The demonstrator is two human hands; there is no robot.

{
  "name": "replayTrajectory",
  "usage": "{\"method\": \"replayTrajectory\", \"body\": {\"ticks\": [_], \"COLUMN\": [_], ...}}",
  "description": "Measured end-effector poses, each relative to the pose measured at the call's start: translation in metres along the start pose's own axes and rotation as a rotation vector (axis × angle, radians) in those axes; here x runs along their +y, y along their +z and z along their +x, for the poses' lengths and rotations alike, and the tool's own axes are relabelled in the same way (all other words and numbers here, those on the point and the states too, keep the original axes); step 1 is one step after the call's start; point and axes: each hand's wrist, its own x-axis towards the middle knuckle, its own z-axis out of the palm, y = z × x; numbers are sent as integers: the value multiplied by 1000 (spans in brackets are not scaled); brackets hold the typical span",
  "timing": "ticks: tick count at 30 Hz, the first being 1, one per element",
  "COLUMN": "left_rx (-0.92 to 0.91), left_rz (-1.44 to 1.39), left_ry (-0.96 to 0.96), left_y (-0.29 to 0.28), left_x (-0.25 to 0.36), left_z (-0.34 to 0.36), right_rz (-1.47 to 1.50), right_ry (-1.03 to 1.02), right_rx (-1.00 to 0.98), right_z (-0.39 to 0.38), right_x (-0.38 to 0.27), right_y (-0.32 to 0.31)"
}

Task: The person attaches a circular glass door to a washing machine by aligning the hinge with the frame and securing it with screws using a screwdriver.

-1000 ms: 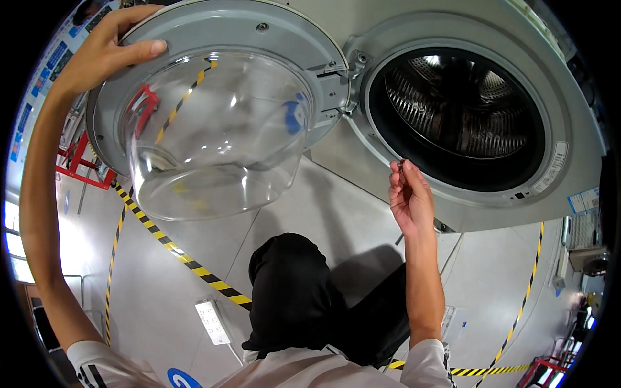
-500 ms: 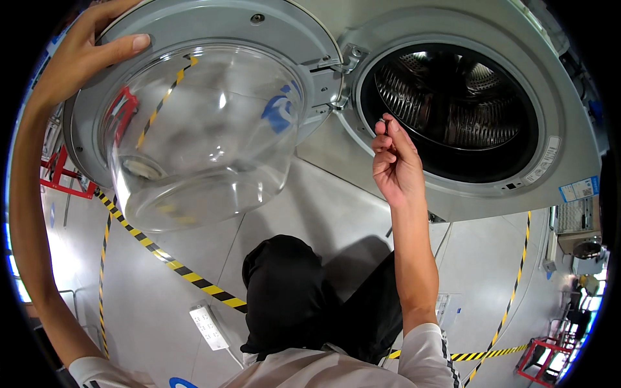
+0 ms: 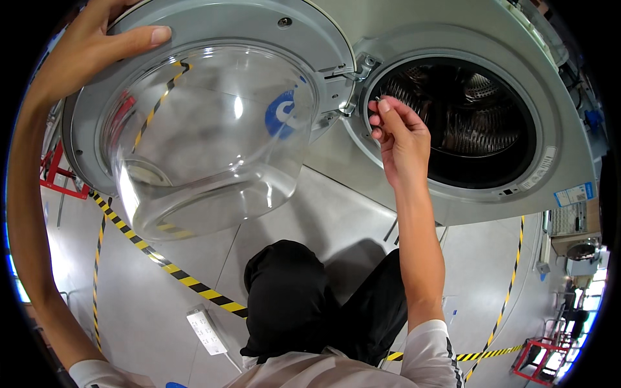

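The round glass door [image 3: 220, 155] of a front-loading washing machine [image 3: 362, 158] hangs swung out to the left. My left hand [image 3: 97, 55] grips its grey rim at the upper left, thumb on the inner face and the other fingers partly hidden behind. A metal hinge [image 3: 357, 72] joins door and machine. Just below and right of this hinge, before the dark drum opening [image 3: 466, 155], my right hand [image 3: 401, 126] is closed in a pinch. A tiny metal screw-like piece [image 3: 379, 99] shows at its fingertips; most of it is covered.
On the floor lie yellow-black striped tape [image 3: 174, 268] and a white power strip [image 3: 207, 331] with its cord. My bent knee [image 3: 284, 284] is below the door. Red metal frames [image 3: 61, 173] stand at the left and lower right edges.
My right hand has risen towards the hinge, still pinching. The door appears slightly further right in the view, with my left hand still on its rim.
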Motion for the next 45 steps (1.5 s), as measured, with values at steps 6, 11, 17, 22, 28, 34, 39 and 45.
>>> {"method": "replayTrajectory", "body": {"ticks": [6, 11, 17, 22, 28, 34, 39, 45], "left_rx": [45, 66, 21, 43, -4, -19, 400, 204], "left_rz": [41, 66, 12, 49, 0, -73, 145, -61], "left_ry": [14, 14, 5, -32, -57, -60, 101, 624], "left_y": [4, 7, 3, 5, -2, -10, 0, -10], "left_x": [-10, -14, -13, -6, 16, 22, 14, 153], "left_z": [-1, -1, 1, -1, -4, -7, -24, -59], "right_rz": [89, 93, 102, 100, 103, 150, 267, 373], "right_ry": [44, 75, 97, 105, 119, 127, 196, 215], "right_rx": [26, 31, 29, 44, 51, 59, 25, -69], "right_z": [-1, -8, -9, -11, -14, -18, -27, -52], "right_x": [2, 6, 13, 15, 18, 18, 15, 0], "right_y": [2, -6, -10, -14, -20, -21, -28, -35]}}
